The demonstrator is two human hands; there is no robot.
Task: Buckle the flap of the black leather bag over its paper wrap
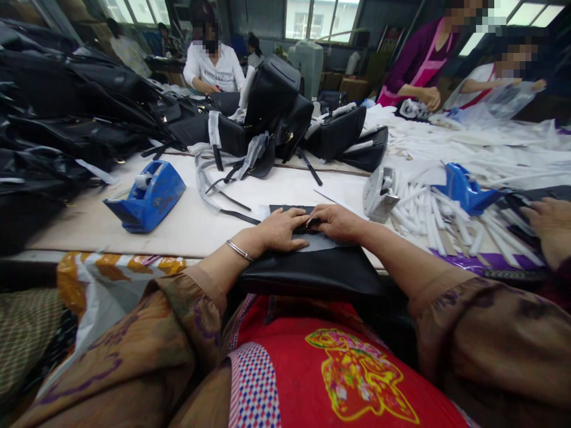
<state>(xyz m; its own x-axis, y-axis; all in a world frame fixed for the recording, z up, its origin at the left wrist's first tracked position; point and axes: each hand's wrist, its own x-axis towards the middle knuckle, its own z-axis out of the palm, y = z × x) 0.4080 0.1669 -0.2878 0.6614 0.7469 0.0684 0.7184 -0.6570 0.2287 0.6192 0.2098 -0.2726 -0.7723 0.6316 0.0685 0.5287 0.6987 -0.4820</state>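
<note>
Left hand [282, 229] spreads on a black bag [307, 274]; right hand [338, 223] curls there, grip unclear. Blue tape dispenser [154, 199] stands left of the bag.

Pretty dim in here tbh, daylight coming through blown-out windows [323, 21] at the back. Soft sheen on the black bag [307, 274], frame edges smeary and stretched, especially that dark pile [49, 113] on the left.

A workshop: black bags [273, 89] heaped along a desk [80, 232], blue tape dispensers [157, 199], loose white strips [419, 208], several people [218, 72] at work around it
</note>
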